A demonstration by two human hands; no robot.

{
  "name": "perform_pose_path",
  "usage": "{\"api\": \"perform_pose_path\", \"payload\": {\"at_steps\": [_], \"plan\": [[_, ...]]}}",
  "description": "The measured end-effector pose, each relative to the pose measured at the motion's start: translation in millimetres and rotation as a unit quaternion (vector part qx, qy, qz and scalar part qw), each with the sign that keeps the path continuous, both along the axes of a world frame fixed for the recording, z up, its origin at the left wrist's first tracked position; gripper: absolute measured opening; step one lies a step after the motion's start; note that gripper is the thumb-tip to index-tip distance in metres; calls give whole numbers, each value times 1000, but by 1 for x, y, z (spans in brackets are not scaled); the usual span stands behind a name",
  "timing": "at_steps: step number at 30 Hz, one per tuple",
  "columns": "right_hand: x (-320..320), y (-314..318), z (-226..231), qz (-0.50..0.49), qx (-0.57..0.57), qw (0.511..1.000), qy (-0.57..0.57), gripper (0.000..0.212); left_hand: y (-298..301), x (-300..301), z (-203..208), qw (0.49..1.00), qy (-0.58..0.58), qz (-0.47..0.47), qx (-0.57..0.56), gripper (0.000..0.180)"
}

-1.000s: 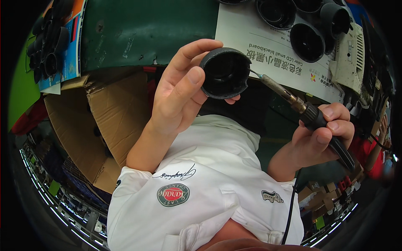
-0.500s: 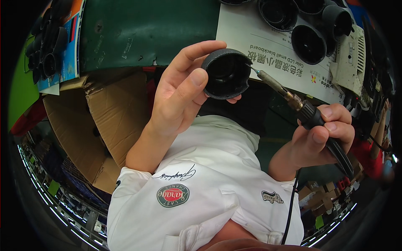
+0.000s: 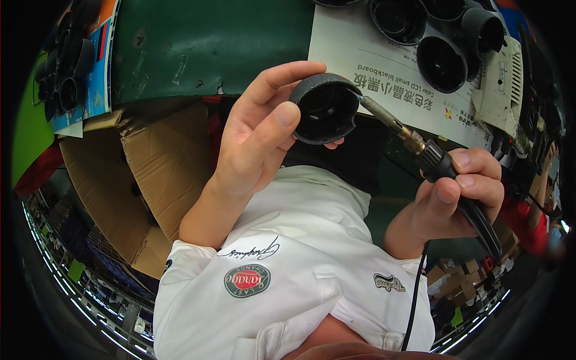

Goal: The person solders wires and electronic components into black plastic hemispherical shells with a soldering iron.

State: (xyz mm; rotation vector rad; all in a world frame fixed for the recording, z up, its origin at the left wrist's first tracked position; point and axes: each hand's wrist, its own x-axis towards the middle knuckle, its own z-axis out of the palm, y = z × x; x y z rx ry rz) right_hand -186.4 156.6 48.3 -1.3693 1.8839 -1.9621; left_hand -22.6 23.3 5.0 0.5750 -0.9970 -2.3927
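My left hand (image 3: 258,126) grips a round, black, textured plastic cup-shaped part (image 3: 327,114) by its left side, the thumb at the near rim and a finger along the top. The part's hollow side faces me, and its right rim has a notch. My right hand (image 3: 462,189) is closed round the black handle of a soldering iron (image 3: 435,161). The iron's metal tip reaches the upper right rim of the part, at or very near its edge; whether they touch I cannot tell.
More black cup-shaped parts (image 3: 442,64) lie on a printed white box (image 3: 336,48) at the far right, beside a pale soldering station (image 3: 501,87). Others (image 3: 69,93) are stacked at the far left. A green mat (image 3: 228,36) covers the table; an open cardboard box (image 3: 162,162) stands below its edge.
The soldering iron and my right hand have shifted slightly left and up, bringing the tip to the part's rim. The part has tilted a little; my left hand keeps its grip.
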Motion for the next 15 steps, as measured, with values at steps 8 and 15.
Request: {"api": "perform_pose_path", "payload": {"at_steps": [8, 15], "plan": [[0, -2, 3, 7, 19, 1000, 0, 35, 1, 0, 0, 1000, -4, 2, -8, 53], [0, -5, 1, 4, 17, 999, 35, 35, 1, -1, 0, 1000, -6, 9, -20, 51]]}}
